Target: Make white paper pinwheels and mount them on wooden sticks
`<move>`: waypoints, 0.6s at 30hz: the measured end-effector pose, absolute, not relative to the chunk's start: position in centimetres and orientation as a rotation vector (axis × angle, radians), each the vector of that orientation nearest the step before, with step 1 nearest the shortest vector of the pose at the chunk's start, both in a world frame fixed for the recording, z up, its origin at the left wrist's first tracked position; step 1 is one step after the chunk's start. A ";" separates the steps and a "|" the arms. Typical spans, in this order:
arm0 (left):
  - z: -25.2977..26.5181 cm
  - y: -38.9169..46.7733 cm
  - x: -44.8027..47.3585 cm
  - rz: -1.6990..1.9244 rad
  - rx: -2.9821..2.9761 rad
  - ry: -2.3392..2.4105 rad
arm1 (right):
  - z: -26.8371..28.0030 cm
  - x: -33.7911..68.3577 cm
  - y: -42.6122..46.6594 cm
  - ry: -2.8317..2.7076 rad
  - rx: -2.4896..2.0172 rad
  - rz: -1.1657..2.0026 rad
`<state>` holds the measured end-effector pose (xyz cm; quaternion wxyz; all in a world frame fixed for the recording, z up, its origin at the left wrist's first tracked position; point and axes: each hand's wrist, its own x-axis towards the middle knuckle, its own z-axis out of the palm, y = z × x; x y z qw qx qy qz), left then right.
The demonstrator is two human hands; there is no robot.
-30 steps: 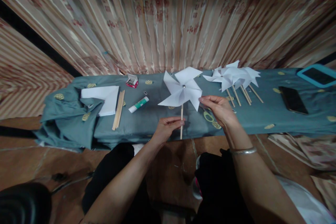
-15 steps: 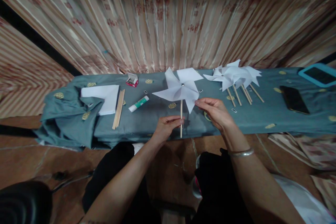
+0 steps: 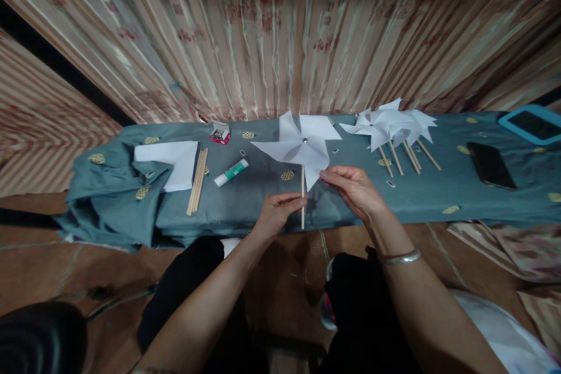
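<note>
A white paper pinwheel (image 3: 294, 151) with a silver pin at its centre stands upright on a thin wooden stick (image 3: 302, 187). My left hand (image 3: 280, 210) is closed round the lower part of that stick, thumb and fingers pinching it. At the lower right of the pinwheel, my right hand (image 3: 350, 186) has its thumb and forefinger pressed together at the edge of a blade. Several finished-looking pinwheels (image 3: 394, 125) lie overlapped to the right, their sticks pointing toward me.
On the cloth-covered table (image 3: 245, 210) at left are white paper sheets (image 3: 182, 163), several loose wooden sticks (image 3: 198, 181), a glue stick (image 3: 231, 173) and a small open red box (image 3: 220, 133). A black phone (image 3: 489, 165) and a blue-framed tablet (image 3: 532, 124) lie at right.
The pinwheel's blades have turned slightly clockwise about the pin. My right hand has shifted a little to the left with the blade edge; my left hand stays on the stick.
</note>
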<state>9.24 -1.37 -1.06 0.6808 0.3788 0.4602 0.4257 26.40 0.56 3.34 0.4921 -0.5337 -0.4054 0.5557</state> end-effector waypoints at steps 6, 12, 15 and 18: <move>-1.0 -1.4 9.3 0.958 0.842 1.033 | 3.2 26.1 0.5 -0.983 -1.264 1.387; -0.8 -1.5 9.3 0.958 0.831 1.026 | 3.0 25.8 0.4 -1.019 -1.269 1.397; -0.8 -1.5 9.3 0.955 0.828 1.030 | 2.8 25.7 0.5 -1.037 -1.284 1.389; -0.6 -1.5 9.3 0.949 0.825 1.026 | 2.6 25.5 0.5 -1.043 -1.297 1.386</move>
